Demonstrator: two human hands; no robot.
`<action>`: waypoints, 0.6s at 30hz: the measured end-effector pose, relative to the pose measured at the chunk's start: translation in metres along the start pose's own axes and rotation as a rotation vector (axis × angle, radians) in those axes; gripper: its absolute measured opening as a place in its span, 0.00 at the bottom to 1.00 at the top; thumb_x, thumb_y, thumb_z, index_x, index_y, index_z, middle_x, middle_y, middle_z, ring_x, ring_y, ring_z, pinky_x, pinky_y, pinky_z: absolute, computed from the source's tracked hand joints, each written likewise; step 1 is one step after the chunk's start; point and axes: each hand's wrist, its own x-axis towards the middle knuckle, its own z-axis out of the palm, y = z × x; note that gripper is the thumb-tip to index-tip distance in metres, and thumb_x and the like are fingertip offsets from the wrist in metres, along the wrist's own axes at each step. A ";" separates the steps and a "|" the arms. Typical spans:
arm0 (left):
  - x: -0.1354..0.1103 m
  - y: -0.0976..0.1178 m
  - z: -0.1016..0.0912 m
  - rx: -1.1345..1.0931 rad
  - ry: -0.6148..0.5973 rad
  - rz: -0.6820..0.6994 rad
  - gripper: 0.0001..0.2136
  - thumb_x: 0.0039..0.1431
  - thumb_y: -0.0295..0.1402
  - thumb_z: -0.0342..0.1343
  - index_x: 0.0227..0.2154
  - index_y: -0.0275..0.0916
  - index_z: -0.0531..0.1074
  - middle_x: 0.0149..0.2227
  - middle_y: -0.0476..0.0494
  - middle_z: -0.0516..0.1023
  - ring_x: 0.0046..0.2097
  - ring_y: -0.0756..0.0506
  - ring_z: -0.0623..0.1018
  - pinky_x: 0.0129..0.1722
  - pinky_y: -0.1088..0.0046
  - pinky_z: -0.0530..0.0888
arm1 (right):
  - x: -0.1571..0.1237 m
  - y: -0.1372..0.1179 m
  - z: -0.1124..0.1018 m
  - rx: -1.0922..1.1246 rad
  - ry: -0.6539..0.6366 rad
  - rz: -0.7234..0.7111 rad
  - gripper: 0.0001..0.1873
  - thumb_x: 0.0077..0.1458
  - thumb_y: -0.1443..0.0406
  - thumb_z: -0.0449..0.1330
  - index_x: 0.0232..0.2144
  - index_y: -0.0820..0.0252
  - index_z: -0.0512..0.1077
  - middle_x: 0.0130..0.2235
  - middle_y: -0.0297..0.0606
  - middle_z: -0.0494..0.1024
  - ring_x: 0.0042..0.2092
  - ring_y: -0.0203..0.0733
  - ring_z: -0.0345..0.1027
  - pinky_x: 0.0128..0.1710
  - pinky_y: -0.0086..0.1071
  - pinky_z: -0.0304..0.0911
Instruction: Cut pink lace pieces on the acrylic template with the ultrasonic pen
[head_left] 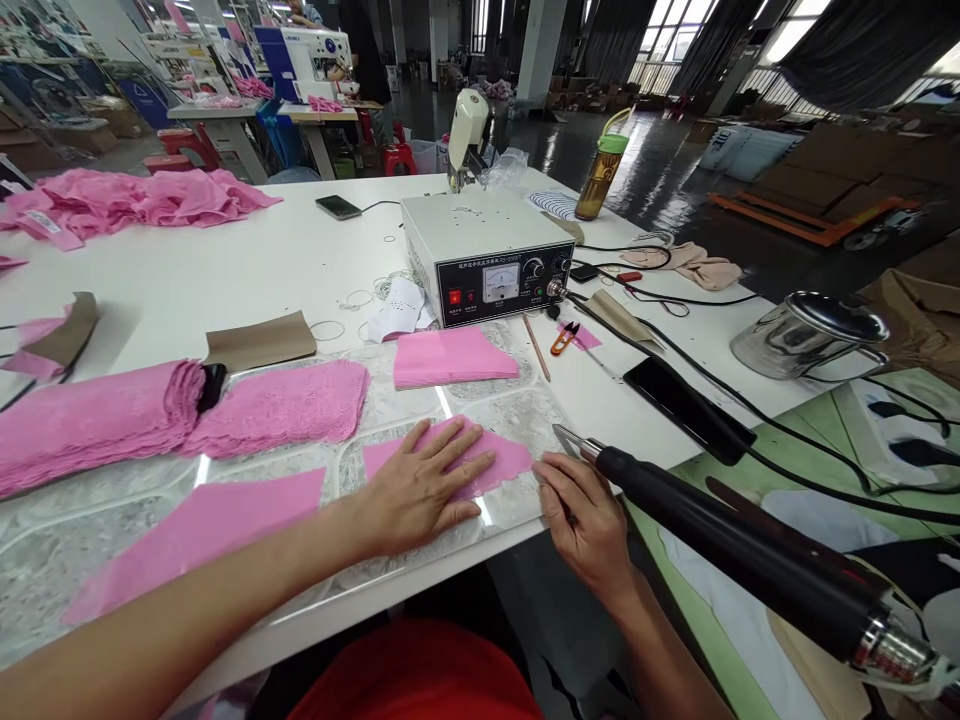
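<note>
My left hand [424, 490] lies flat, fingers spread, on a pink fabric piece [499, 455] over the grey marble-patterned surface. My right hand [589, 515] is closed, thumb and fingertips together at the piece's pointed right end. Whatever is between those fingertips is too small to make out. Just above the right hand, a black-handled pen-shaped tool [697, 525] points its metal tip at the work surface. A neat stack of pink pieces [454, 358] rests behind the left hand. Another pink piece [225, 525] lies beyond the left forearm.
Behind stands a control box [495, 285] with a dial and cables. Thread snips [564, 338], a black phone [688, 408] and a metal mug [806, 335] are on the right. Folded pink lace stacks [277, 405] lie left. A bottle [601, 175] stands at the back.
</note>
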 end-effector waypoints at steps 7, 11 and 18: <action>0.000 0.001 0.004 0.053 0.059 0.016 0.28 0.69 0.51 0.34 0.66 0.44 0.52 0.68 0.39 0.52 0.68 0.33 0.54 0.62 0.48 0.54 | 0.000 0.000 0.001 -0.013 0.013 0.005 0.14 0.56 0.72 0.58 0.46 0.60 0.73 0.44 0.42 0.78 0.45 0.42 0.74 0.48 0.37 0.70; 0.000 0.001 0.004 0.056 0.064 0.015 0.28 0.69 0.52 0.34 0.66 0.45 0.52 0.68 0.39 0.53 0.68 0.33 0.55 0.61 0.48 0.55 | 0.002 -0.001 0.001 -0.013 0.021 0.004 0.14 0.56 0.72 0.59 0.45 0.60 0.73 0.43 0.42 0.78 0.45 0.42 0.74 0.47 0.38 0.70; -0.001 0.001 0.004 0.056 0.060 0.015 0.29 0.68 0.52 0.37 0.66 0.45 0.51 0.68 0.39 0.51 0.68 0.33 0.53 0.62 0.48 0.53 | -0.012 0.002 -0.003 0.067 0.110 0.121 0.11 0.56 0.71 0.58 0.40 0.58 0.76 0.41 0.39 0.81 0.43 0.40 0.76 0.46 0.35 0.72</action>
